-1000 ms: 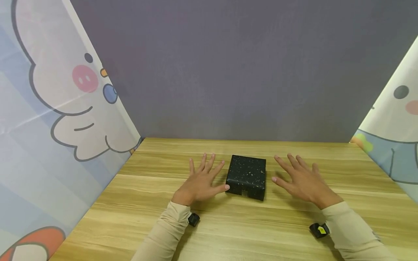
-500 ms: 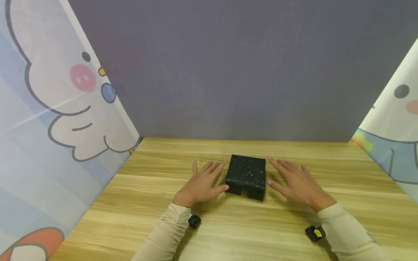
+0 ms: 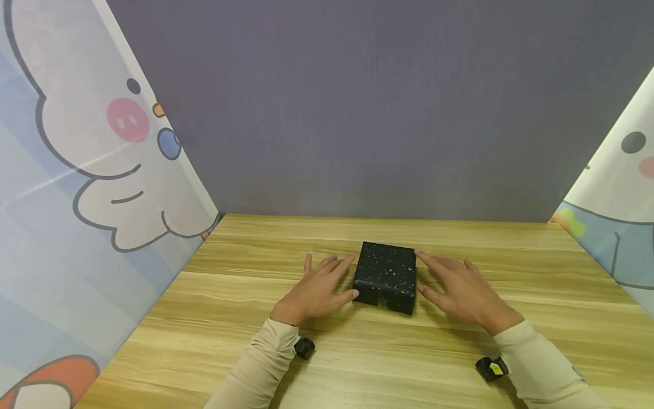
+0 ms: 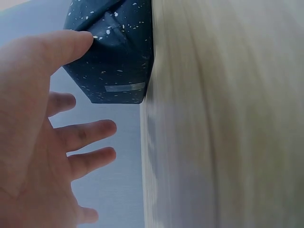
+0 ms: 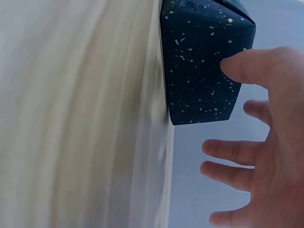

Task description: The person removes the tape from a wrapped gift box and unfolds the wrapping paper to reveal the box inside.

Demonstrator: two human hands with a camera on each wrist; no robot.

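A square black box with pale specks (image 3: 386, 270), wrapped in paper, lies flat on the wooden table. Folded paper and a strip of tape (image 4: 124, 87) show on its side in the left wrist view. Beside its left side is my left hand (image 3: 315, 291), fingers spread and the thumb tip right at the near left corner. On the opposite side my right hand (image 3: 462, 291) has its index fingertip at the far right corner and its thumb close to the right side. Neither hand is curled round the box.
The wooden table (image 3: 388, 360) meets a grey upright panel (image 3: 368, 113) at the back. Cartoon-printed cloths stand on the left (image 3: 76, 227) and right (image 3: 620, 210). Dark wrist devices sit below the left wrist (image 3: 305, 347) and right wrist (image 3: 491, 369).
My right hand has moved left, up to the right side of the box. My left hand's fingers have lowered slightly while its thumb stays by the corner. The box has not moved.
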